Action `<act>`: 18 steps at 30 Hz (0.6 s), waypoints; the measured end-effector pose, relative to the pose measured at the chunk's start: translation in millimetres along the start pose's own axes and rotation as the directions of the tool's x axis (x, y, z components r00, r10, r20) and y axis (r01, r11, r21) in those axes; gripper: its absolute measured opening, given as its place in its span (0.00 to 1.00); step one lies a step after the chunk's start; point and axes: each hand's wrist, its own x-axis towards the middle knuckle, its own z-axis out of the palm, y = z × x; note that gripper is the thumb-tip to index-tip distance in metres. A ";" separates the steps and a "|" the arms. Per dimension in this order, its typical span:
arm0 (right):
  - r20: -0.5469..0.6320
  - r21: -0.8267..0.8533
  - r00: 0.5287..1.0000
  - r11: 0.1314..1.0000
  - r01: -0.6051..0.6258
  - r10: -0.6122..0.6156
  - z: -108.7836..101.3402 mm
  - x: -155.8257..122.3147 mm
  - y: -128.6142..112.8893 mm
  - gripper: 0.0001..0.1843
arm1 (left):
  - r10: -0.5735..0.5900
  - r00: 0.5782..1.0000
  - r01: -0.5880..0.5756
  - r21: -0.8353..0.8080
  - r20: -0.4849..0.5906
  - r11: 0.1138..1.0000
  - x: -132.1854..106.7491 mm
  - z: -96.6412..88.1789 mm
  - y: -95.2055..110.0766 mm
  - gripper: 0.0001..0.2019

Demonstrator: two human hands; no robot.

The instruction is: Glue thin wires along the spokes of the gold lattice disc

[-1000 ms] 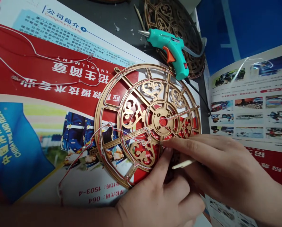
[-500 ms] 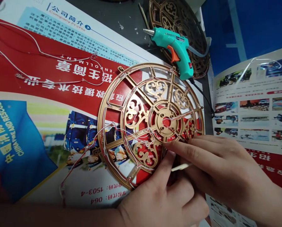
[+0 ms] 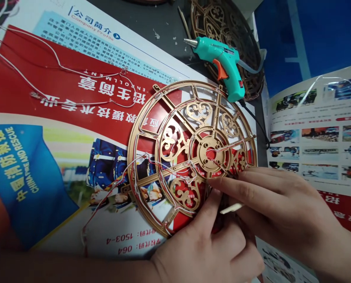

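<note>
A round gold openwork panel (image 3: pixel 212 154) with scroll ornaments lies flat, with thin red and white wires (image 3: pixel 147 157) running along its rings and spokes. My left hand (image 3: pixel 210 243) lies over its near edge, index finger stretched to a spot just below the hub, other fingers curled. My right hand (image 3: pixel 275 196) comes from the right, and its index fingertip presses by the hub, next to my left index fingertip. What lies under the two fingertips is hidden. A pale wooden stick (image 3: pixel 232 208) pokes out from beneath my right hand, apparently held in its curled fingers.
A teal hot glue gun (image 3: pixel 222 63) lies beyond the panel, its black cord (image 3: pixel 256 122) trailing right. Behind it is a second openwork panel (image 3: pixel 249 39) and another stick (image 3: pixel 183 19). Loose wire (image 3: pixel 87 103) crosses the printed sheet (image 3: pixel 24 90) at left. A brochure (image 3: pixel 317 98) lies right.
The whole view has shifted slightly, so everything appears a little further right. Both hands stay at the same spot by the hub.
</note>
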 end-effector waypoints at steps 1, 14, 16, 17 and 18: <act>-0.001 -0.001 1.000 1.000 0.005 -0.005 0.8 0.3 0.1 0.15 | 0.004 1.000 -0.004 0.000 0.000 1.000 0.0 0.2 -0.1 0.20; 0.068 -0.050 0.995 0.996 0.076 -0.073 -1.1 3.8 2.1 0.13 | -0.033 0.999 0.032 -0.018 -0.022 0.999 0.2 1.5 1.9 0.21; 0.081 -0.026 0.994 0.997 0.074 -0.072 -2.0 6.2 2.5 0.13 | -0.018 1.000 0.018 -0.033 -0.004 0.999 -0.2 0.9 1.4 0.22; 0.078 -0.011 0.995 0.997 0.070 -0.069 -2.1 7.4 2.6 0.13 | -0.010 1.000 0.010 -0.037 0.004 0.999 -0.2 0.8 1.1 0.23; 0.074 0.010 0.996 0.998 0.059 -0.059 -2.3 8.5 2.5 0.12 | -0.001 1.000 0.001 -0.036 0.005 0.999 -0.3 0.8 0.9 0.23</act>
